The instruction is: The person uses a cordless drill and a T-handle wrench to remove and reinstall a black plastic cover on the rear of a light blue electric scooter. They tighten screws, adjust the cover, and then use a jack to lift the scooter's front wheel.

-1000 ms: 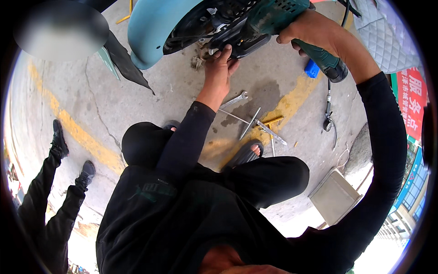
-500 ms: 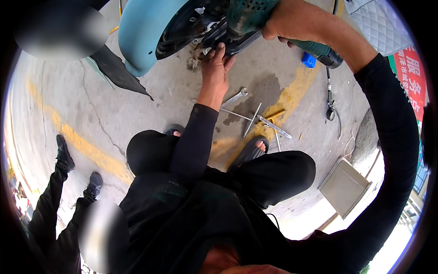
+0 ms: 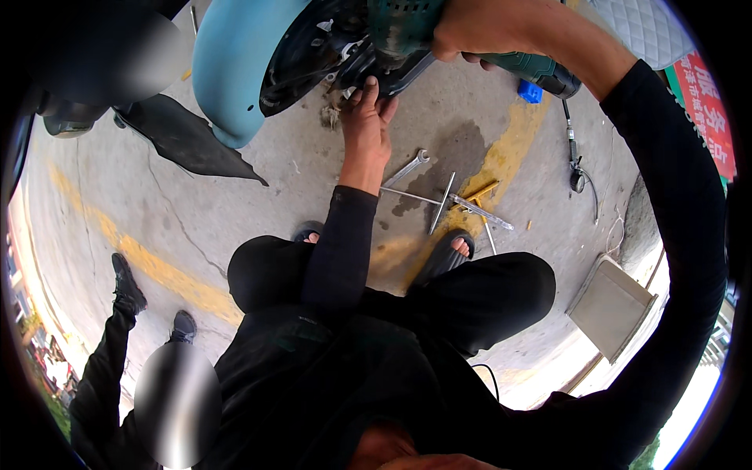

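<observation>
My right hand (image 3: 478, 31) is wrapped round the grip of a green power drill (image 3: 403, 27), whose battery end (image 3: 540, 74) hangs to the right. The drill's nose meets a black elongated part (image 3: 407, 74) on the underside of a light blue scooter body (image 3: 223, 74); the tip of the tool is hidden. From below, my left hand (image 3: 366, 133) grips the near edge of that black part, beside the drill's nose. Its fingertips are partly hidden.
An open-end wrench (image 3: 407, 167), a silver T-handle wrench (image 3: 442, 204) and a yellow-handled one (image 3: 476, 196) lie on the concrete. A blue block (image 3: 530, 92), a hose with a gauge (image 3: 578, 176) and a grey panel (image 3: 611, 305) are at right. Another person's legs (image 3: 106, 376) stand lower left.
The view has shifted slightly, so the scooter sits a little further left and the floor tools lower. Both hands keep their hold, and the drill stays against the black part.
</observation>
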A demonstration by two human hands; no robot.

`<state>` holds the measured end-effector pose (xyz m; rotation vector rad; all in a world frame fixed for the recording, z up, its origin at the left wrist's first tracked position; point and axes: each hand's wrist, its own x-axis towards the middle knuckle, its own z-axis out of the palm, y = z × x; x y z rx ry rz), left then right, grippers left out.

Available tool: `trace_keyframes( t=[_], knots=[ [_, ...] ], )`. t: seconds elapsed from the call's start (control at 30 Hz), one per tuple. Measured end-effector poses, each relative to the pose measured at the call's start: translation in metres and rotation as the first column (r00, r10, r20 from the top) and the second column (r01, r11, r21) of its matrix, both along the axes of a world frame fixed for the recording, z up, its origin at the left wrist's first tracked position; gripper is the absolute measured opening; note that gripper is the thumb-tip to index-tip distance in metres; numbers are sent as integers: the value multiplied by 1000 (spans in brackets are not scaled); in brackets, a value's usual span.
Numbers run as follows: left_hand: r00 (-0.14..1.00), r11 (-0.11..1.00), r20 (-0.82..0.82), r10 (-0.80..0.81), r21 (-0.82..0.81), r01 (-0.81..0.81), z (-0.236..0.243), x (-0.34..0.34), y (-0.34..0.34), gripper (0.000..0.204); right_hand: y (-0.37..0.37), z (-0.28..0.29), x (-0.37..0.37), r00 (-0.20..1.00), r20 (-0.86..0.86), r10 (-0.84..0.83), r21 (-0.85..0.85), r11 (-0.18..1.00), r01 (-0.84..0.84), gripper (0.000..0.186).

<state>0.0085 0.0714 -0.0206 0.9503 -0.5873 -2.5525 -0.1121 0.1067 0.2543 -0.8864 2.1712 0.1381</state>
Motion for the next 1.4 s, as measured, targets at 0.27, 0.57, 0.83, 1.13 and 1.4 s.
trace_keyframes(
  t=[0.27, 0.57, 0.83, 1.13, 1.4],
  knots=[
    [999, 1000, -35, -11, 13, 11, 3, 0, 2, 29, -6, -14, -18, 980, 23, 198, 212, 957, -198, 26],
    [999, 1000, -35, -17, 2, 17, 5, 1, -2, 28, -3, -5, -11, 999, -42, -18, 108, 994, 23, 27],
    [999, 1000, -35, -17, 19, 18, 2, 0, 0, 26, -1, -10, -16, 994, -2, 113, 103, 988, -112, 26],
    [999, 999, -44, -25, 19, 26, 1, 2, -2, 27, -5, -17, -26, 991, 34, 132, 105, 985, -135, 25],
    [998, 999, -57, -24, 32, 26, 5, 3, -1, 26, -7, -11, -24, 993, 25, 112, 140, 983, -114, 23]
  ],
)
